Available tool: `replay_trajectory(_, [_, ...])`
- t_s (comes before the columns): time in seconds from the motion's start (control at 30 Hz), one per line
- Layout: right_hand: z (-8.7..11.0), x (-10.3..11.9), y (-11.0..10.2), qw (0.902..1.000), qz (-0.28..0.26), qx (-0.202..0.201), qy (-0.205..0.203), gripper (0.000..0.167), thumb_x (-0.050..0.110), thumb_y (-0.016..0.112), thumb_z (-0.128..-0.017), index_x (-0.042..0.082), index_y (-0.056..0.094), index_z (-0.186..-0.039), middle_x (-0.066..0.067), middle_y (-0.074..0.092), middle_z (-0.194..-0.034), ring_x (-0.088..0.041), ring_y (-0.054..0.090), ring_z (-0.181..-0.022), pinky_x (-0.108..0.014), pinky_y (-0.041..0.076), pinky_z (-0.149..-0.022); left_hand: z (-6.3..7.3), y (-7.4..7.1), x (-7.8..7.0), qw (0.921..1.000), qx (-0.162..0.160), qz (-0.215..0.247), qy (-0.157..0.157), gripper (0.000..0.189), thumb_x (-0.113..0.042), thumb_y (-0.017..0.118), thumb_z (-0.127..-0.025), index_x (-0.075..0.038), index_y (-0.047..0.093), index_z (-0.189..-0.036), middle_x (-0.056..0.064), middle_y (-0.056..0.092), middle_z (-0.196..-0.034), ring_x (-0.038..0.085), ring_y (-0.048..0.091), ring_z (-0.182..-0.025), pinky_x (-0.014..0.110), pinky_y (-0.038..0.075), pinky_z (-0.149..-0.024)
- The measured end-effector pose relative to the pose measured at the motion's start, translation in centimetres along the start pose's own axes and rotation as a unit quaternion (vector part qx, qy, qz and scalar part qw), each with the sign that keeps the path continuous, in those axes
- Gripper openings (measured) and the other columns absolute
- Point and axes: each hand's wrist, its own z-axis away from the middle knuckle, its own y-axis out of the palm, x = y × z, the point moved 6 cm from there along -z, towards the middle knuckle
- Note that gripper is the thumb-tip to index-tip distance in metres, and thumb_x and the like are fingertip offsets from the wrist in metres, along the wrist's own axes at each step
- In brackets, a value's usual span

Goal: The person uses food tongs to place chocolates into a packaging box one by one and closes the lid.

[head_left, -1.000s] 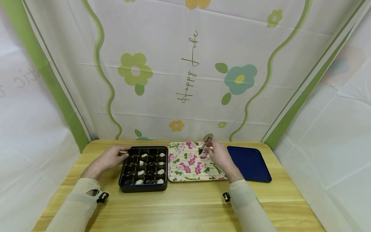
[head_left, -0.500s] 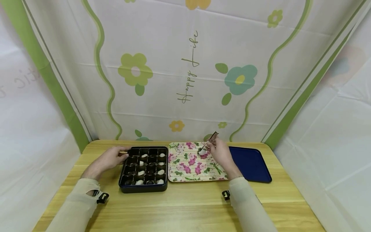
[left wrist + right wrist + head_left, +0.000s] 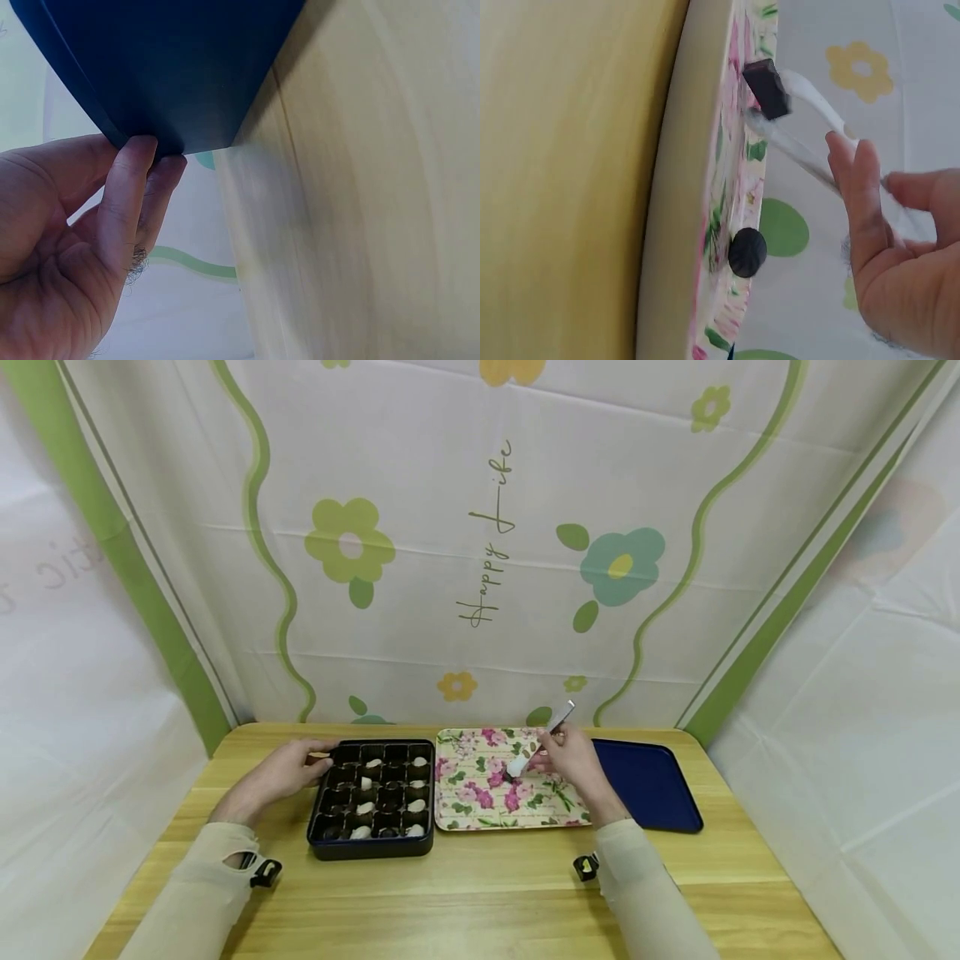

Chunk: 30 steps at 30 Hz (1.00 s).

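In the head view, my left hand [image 3: 291,768] holds the far-left corner of a black compartment box [image 3: 371,850], its fingertips against the wall. Several white and dark chocolates [image 3: 361,832] sit in the box's cells. Over the floral tray [image 3: 461,814], my right hand [image 3: 573,762] pinches silver tongs [image 3: 561,716], tilted with their tips down and to the left. A dark, block-shaped chocolate [image 3: 767,90] is between the tong tips in the right wrist view. Below it there, a round dark chocolate [image 3: 747,252] is at the tray.
To the right of the tray lies a dark blue lid [image 3: 651,787], partly behind my right forearm. All this rests on a wooden table [image 3: 480,893]. A printed fabric curtain [image 3: 420,610] rises behind the table's far edge, with white fabric at both sides.
My right hand has tilted the tongs, their upper end swinging right and their tips shifting left and nearer over the tray. My left hand and the box stay in place.
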Motion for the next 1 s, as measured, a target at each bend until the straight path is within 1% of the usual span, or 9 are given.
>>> replay_trajectory(0.1, [0.1, 0.5, -0.3, 0.9988, 0.028, 0.02, -0.034, 0.053, 0.031, 0.058, -0.127, -0.002, 0.052, -0.166, -0.035, 0.07, -0.159, -0.04, 0.088, -0.113, -0.055, 0.076, -0.098, 0.0, 0.0, 0.0, 1.0, 0.0, -0.003, -0.002, 0.046, -0.002, 0.064, -0.118, 0.016, 0.06, -0.16, 0.048, 0.057, -0.163, 0.054, 0.08, -0.129, 0.041, 0.077, -0.09])
replay_trajectory(0.2, [0.3, 1.3, -0.4, 0.9898, 0.091, 0.054, -0.096, 0.04, 0.027, 0.057, -0.127, 0.004, 0.059, -0.16, -0.027, 0.074, -0.156, -0.042, 0.086, -0.121, -0.056, 0.075, -0.097, 0.0, 0.0, 0.1, 1.0, 0.0, -0.008, 0.0, 0.046, -0.002, 0.064, -0.118, 0.016, 0.06, -0.16, 0.048, 0.057, -0.163, 0.052, 0.081, -0.126, 0.04, 0.077, -0.089])
replay_trajectory(0.27, [0.5, 1.9, -0.3, 0.9783, 0.13, 0.081, -0.139, 0.032, 0.022, 0.056, -0.126, 0.008, 0.064, -0.154, -0.02, 0.08, -0.147, -0.04, 0.084, -0.125, -0.055, 0.074, -0.098, 0.0, 0.0, 0.0, 1.0, -0.001, -0.009, 0.0, 0.046, -0.003, 0.065, -0.118, 0.016, 0.06, -0.16, 0.048, 0.058, -0.163, 0.051, 0.082, -0.125, 0.039, 0.076, -0.088])
replay_trajectory(0.37, [0.8, 2.7, 0.1, 0.9544, 0.199, 0.11, -0.193, 0.027, 0.019, 0.057, -0.125, 0.011, 0.07, -0.148, -0.009, 0.085, -0.134, -0.036, 0.083, -0.126, -0.052, 0.072, -0.1, 0.0, 0.0, 0.0, 0.9999, -0.002, -0.013, 0.003, 0.046, -0.003, 0.065, -0.118, 0.016, 0.06, -0.16, 0.048, 0.058, -0.162, 0.051, 0.082, -0.125, 0.04, 0.076, -0.087])
replay_trajectory(0.5, [1.0, 3.1, 1.0, 0.9306, 0.259, 0.13, -0.224, 0.025, 0.02, 0.058, -0.125, 0.01, 0.073, -0.143, -0.006, 0.087, -0.129, -0.034, 0.084, -0.122, -0.048, 0.071, -0.097, 0.0, -0.1, -0.1, 0.9999, -0.001, -0.012, 0.002, 0.046, -0.003, 0.065, -0.118, 0.016, 0.06, -0.16, 0.047, 0.059, -0.162, 0.052, 0.081, -0.127, 0.038, 0.076, -0.087])
replay_trajectory(0.63, [1.0, 3.1, 1.8, 0.9222, 0.295, 0.116, -0.221, 0.023, 0.023, 0.061, -0.123, 0.013, 0.074, -0.139, -0.003, 0.088, -0.125, -0.029, 0.086, -0.114, -0.038, 0.064, -0.083, 0.0, 0.0, -0.2, 0.9998, -0.001, -0.018, 0.002, 0.047, -0.004, 0.065, -0.118, 0.016, 0.06, -0.16, 0.047, 0.059, -0.163, 0.048, 0.082, -0.124, 0.035, 0.074, -0.084])
replay_trajectory(0.7, [1.0, 3.2, 2.0, 0.9177, 0.318, 0.092, -0.22, 0.021, 0.026, 0.064, -0.122, 0.016, 0.077, -0.135, -0.001, 0.09, -0.121, -0.026, 0.086, -0.107, -0.034, 0.058, -0.077, 0.0, 0.0, -0.2, 0.9998, -0.001, -0.021, 0.002, 0.047, -0.004, 0.065, -0.118, 0.015, 0.06, -0.16, 0.046, 0.058, -0.163, 0.047, 0.083, -0.123, 0.035, 0.074, -0.084])
replay_trajectory(0.83, [1.1, 3.7, 2.5, 0.9054, 0.356, 0.045, -0.228, 0.018, 0.028, 0.069, -0.119, 0.016, 0.08, -0.126, -0.002, 0.09, -0.111, -0.021, 0.083, -0.092, -0.032, 0.057, -0.07, 0.1, 0.0, -0.2, 0.9999, 0.0, -0.011, -0.001, 0.047, -0.004, 0.065, -0.118, 0.016, 0.06, -0.16, 0.047, 0.057, -0.164, 0.05, 0.082, -0.125, 0.038, 0.076, -0.086])
replay_trajectory(1.0, [1.8, 5.4, 3.7, 0.9068, 0.348, 0.025, -0.237, 0.016, 0.025, 0.07, -0.119, 0.015, 0.081, -0.124, -0.004, 0.085, -0.102, -0.018, 0.076, -0.08, -0.033, 0.056, -0.067, 0.1, 0.0, -0.2, 1.0, 0.0, -0.008, -0.001, 0.046, -0.003, 0.064, -0.118, 0.016, 0.06, -0.16, 0.047, 0.057, -0.164, 0.053, 0.081, -0.127, 0.039, 0.076, -0.087])
